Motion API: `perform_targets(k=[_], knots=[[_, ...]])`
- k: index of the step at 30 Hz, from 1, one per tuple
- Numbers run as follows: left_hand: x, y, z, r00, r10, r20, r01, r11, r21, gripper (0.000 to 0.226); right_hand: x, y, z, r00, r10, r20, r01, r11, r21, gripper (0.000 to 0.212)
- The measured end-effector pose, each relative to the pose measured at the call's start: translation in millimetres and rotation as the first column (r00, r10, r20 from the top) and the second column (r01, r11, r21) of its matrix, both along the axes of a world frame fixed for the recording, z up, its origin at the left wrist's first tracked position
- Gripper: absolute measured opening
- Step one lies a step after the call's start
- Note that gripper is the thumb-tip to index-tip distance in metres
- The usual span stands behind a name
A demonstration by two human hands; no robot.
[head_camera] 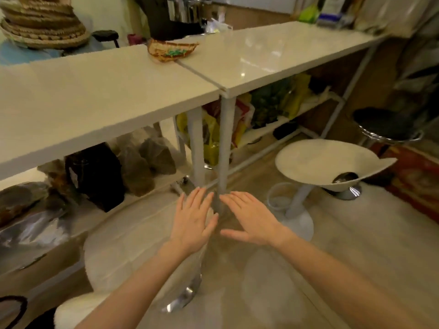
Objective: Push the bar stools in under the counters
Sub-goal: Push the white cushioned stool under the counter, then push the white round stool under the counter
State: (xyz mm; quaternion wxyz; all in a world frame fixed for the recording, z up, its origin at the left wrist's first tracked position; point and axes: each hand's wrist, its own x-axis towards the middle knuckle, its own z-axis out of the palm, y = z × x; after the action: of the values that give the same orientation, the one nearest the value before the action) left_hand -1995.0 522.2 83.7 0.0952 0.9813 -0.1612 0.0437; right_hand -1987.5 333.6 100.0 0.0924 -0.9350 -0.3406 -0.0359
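Note:
Two white counters stand end to end, the left counter and the right counter. A white bar stool with a fluffy seat and chrome base stands right below me, outside the left counter. A second white stool with a curved seat stands on the floor in front of the right counter. A black stool is at the far right. My left hand hovers open over the near stool's far edge. My right hand is open beside it, over the floor.
White counter legs stand just beyond my fingertips. Bags and packages fill the low shelves under both counters. A woven dish lies on the counter seam, stacked baskets at back left. A red rug lies at right.

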Motion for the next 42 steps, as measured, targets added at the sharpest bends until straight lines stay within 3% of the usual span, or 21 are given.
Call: perform_targets(k=[11, 21, 26, 30, 33, 42], knots=[[87, -250, 14, 0.949, -0.305, 0.083, 0.313, 0.942, -0.119, 0.062, 37, -268, 22, 0.888, -0.453, 0.078, 0.456, 0.890, -0.030, 0.080], [146, -460, 8, 0.930, -0.366, 0.026, 0.366, 0.920, -0.143, 0.062, 70, -478, 16, 0.845, -0.534, 0.029, 0.535, 0.841, -0.079, 0.090], [174, -527, -4, 0.913, -0.407, 0.015, 0.405, 0.904, -0.137, 0.072, 103, -543, 1, 0.849, -0.529, 0.000, 0.528, 0.848, -0.055, 0.090], [201, -571, -33, 0.916, -0.399, -0.041, 0.392, 0.913, -0.109, 0.056, 142, -583, -22, 0.857, -0.514, -0.022, 0.512, 0.856, -0.067, 0.094], [218, -598, -59, 0.910, -0.396, -0.125, 0.386, 0.917, -0.097, 0.057, 179, -609, -38, 0.866, -0.497, -0.052, 0.494, 0.867, -0.067, 0.101], [258, -646, -97, 0.899, -0.211, -0.383, 0.136, 0.968, -0.213, 0.061, 271, -660, -65, 0.916, -0.289, -0.278, 0.246, 0.953, -0.179, 0.103]])
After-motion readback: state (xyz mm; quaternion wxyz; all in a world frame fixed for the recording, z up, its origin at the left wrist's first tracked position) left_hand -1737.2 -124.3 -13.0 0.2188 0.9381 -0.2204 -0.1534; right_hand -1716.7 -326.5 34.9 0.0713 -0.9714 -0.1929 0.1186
